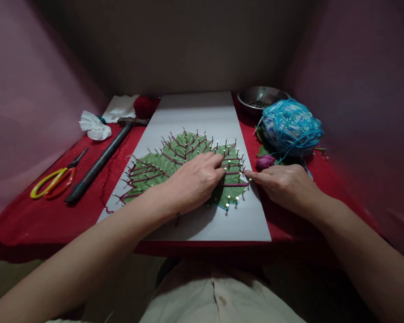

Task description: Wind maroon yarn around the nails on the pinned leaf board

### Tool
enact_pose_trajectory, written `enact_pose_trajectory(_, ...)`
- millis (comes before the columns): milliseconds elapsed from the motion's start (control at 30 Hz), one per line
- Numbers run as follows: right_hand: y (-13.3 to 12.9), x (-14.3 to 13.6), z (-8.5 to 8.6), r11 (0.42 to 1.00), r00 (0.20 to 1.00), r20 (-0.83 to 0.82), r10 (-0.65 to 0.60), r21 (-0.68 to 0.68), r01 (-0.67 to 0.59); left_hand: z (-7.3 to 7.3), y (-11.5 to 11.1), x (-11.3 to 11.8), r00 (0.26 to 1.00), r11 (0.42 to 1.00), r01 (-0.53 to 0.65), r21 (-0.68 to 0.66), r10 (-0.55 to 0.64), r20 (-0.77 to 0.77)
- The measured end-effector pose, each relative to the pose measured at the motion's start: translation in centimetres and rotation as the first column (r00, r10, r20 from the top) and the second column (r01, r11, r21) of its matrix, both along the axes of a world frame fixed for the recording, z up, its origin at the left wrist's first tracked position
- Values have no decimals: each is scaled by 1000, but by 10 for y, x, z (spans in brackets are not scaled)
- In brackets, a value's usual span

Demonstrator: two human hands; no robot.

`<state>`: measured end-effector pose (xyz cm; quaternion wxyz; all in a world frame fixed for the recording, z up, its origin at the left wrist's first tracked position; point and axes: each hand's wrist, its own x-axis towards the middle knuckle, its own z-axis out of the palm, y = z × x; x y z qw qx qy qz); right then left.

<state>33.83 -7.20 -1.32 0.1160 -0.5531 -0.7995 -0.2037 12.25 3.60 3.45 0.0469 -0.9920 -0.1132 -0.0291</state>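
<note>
A green leaf [181, 143] lies on a white board [202, 105], ringed and crossed by several upright nails. Purple yarn [235, 184] runs between nails along the veins. Over the middle of the leaf, my left hand [197, 179] is closed with its fingers curled down among the nails; what they grip is hidden. My right hand [286, 186] reaches in from the right, its index finger stretched to a nail at the leaf's right edge and the other fingers curled under. Whether thread is pinched there is too small to tell. Light-blue thread edges the leaf's lower right.
Right of the board are a blue-and-white yarn ball [291, 125], a small purple yarn ball [265, 162] and a metal bowl [264, 95] of nails. On the left lie scissors [59, 179], a hammer [103, 159], crumpled white tissue [96, 125] and a red yarn ball [144, 106].
</note>
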Motion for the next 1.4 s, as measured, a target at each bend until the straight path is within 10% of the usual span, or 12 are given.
enact_pose_trajectory(567,1,9,1,997,830,-554,-66,-5,76,5,-2,47,991,996,-14,-83,25,133)
enact_pose_trajectory(867,-5,12,19,987,539,-826,-163,-141,82,-1,-4,80,1000,999,8,-46,-8,-1)
enact_pose_trajectory(1133,-8,31,38,955,118,-958,-260,-238,176,-4,-2,81,1000,998,15,-60,-16,-24)
enact_pose_trajectory(1400,-22,31,49,894,309,-849,-429,-349,282,-5,-1,79,999,998,44,-52,-43,6)
